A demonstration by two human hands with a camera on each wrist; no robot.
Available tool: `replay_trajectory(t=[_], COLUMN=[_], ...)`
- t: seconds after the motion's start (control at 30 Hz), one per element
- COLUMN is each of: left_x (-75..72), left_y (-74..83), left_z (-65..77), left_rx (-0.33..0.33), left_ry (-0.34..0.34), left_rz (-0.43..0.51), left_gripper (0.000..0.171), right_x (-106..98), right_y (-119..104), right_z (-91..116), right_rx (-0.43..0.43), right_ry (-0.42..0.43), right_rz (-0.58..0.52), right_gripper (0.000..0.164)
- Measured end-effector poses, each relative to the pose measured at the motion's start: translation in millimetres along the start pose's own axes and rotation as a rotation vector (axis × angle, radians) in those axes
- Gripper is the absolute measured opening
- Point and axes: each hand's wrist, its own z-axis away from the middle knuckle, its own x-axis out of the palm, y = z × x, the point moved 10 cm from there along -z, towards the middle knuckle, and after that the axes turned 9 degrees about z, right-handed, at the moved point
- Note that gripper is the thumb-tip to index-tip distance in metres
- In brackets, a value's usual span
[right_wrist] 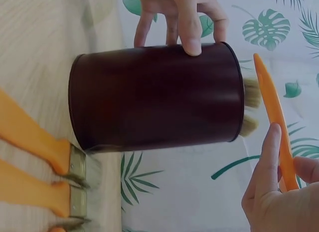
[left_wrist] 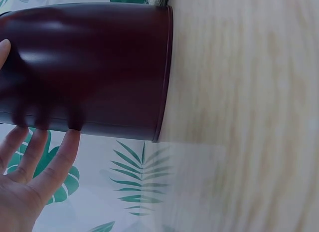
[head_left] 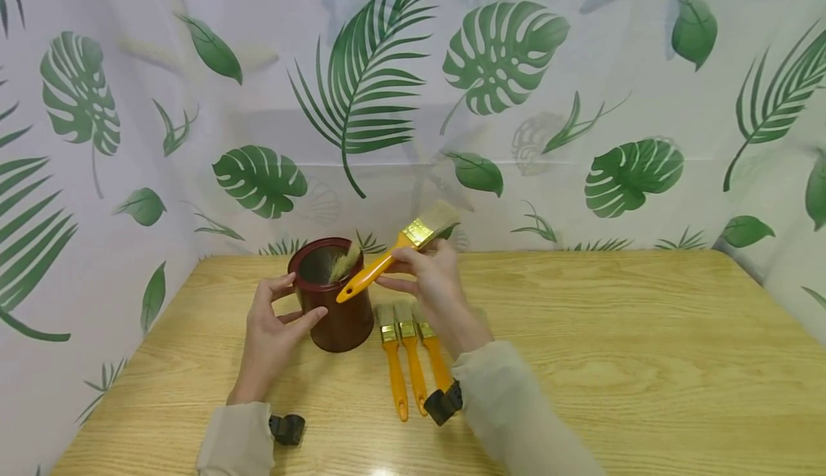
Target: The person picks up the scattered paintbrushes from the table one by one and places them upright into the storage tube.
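Leaf-printed cloth (head_left: 703, 117) hung behind a pale wood-grain worktop (head_left: 613, 332), and left of the worktop's middle a dark red can (head_left: 342, 325) stood upright, mouth up. The left hand (head_left: 274, 336) gripped the can's side, its fingers (left_wrist: 62, 159) spaced apart and the thumb set against the near wall. The right hand (head_left: 442, 293) held a paintbrush (head_left: 386, 259) up by the can's rim, thumb and fingers clamped on it close to the metal band (head_left: 418, 232). Bristle tufts (head_left: 346, 262) showed above the rim from inside the can, and three loose brushes (head_left: 414, 365) lay side by side just to its right.

As I judged it, handling both so close together called for a firm but light pinch near the band, leaving the lower handle free to be tilted. The left hand did best to brace the can without tipping it, and the handle was best held clear of the tufts.

The paintbrush's long axis slanted: the handle end pointed down and leftward toward the can, the bristles up and rightward, away from the person. In the head view that end crossed the can's near wall; the right wrist view showed a gap between the two. The can's axis ran vertical, while the loose brushes pointed their bristles away from the person.
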Motion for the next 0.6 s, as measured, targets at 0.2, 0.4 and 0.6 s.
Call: replay_trajectory(t=[0.2,0.4,0.6], left_x=[1.1,0.2,0.7], left_y=[-1.9,-1.7,-0.4], left_z=[0.2,0.0,-0.4], left_rx=[-0.011,-0.007,0.007], left_ry=[0.003,0.002,-0.006], left_rz=[0.002,0.007,0.004], left_gripper=[0.058,0.056,0.057], right_x=[9.2,11.9,12.7], right_y=[4.9,6.2,4.1], right_z=[1.1,0.3,-1.1], right_rx=[0.004,-0.004,-0.034], right_ry=[0.006,0.053,0.108], right_rz=[-0.024,-0.041,-0.032], right_gripper=[0.028,0.03,0.034])
